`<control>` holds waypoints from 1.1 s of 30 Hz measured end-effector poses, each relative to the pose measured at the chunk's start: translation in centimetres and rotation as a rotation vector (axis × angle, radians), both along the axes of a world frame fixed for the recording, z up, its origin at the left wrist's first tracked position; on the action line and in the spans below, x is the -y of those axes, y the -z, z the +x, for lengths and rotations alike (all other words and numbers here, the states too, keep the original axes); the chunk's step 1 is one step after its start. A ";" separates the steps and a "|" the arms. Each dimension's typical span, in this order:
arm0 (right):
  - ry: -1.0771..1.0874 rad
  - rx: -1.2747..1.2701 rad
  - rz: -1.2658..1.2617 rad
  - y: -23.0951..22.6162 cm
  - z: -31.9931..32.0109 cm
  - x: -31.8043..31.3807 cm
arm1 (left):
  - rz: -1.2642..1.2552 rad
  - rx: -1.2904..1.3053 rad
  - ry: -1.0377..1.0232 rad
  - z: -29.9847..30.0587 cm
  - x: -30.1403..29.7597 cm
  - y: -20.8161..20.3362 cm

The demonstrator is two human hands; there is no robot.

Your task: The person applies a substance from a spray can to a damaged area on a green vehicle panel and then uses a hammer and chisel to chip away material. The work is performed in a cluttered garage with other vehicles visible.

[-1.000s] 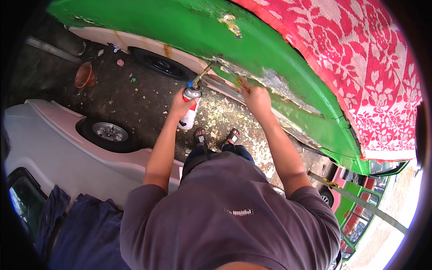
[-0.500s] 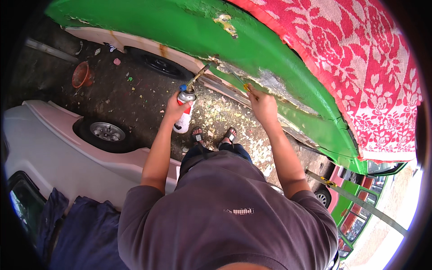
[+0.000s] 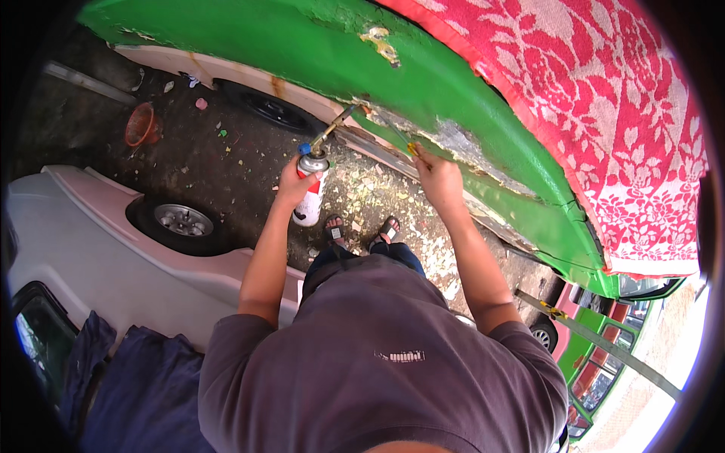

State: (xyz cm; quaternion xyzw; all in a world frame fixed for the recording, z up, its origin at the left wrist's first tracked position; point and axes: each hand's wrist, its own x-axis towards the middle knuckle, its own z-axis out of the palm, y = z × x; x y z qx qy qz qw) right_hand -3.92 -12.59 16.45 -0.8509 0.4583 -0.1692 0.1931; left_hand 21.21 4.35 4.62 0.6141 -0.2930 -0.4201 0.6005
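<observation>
My left hand [image 3: 295,183] is wrapped round a blowtorch [image 3: 312,198], a red and white gas can with a blue knob and a metal nozzle. The nozzle's tip points at the lower body of a green car [image 3: 302,57]; any flame is too faint to make out. In my right hand [image 3: 439,180] is a screwdriver-like tool [image 3: 411,146] with a yellow handle and a thin shaft. Its far end reaches the chipped, scraped patch [image 3: 461,142] near the torch tip; the end's exact shape is unclear. Bare, flaked material shows along the car's lower edge.
Paint flakes [image 3: 370,189] litter the ground round my feet. A pale car [image 3: 98,249] with dark cloth [image 3: 151,385] on it stands at the left. An orange bucket [image 3: 141,127] lies beyond it. A red patterned blanket [image 3: 604,113] covers the green car. A pole [image 3: 604,343] crosses at right.
The torch nozzle and the tool's tip have stayed almost in place at the scraped patch. My view has shifted very slightly. Both hands keep their grips.
</observation>
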 end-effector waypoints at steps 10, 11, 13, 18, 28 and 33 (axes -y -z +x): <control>0.000 -0.037 -0.007 0.0 1.4 -0.3 | 0.036 0.028 -0.007 0.4 -1.2 0.2; -0.003 -0.003 -0.011 0.3 1.6 -0.2 | 0.049 0.041 -0.005 0.5 -1.3 -0.2; 0.017 0.004 0.035 0.1 1.5 0.2 | 0.012 0.052 -0.025 1.2 -1.3 -0.2; 0.037 -0.025 0.025 -0.4 1.3 -0.4 | 0.022 0.029 0.000 1.4 -1.7 0.5; 0.066 -0.011 0.036 0.1 1.0 -1.2 | 0.040 0.019 0.005 0.2 -1.8 1.0; 0.061 -0.024 0.021 0.3 0.8 -1.3 | 0.033 0.044 -0.024 0.2 -2.5 1.3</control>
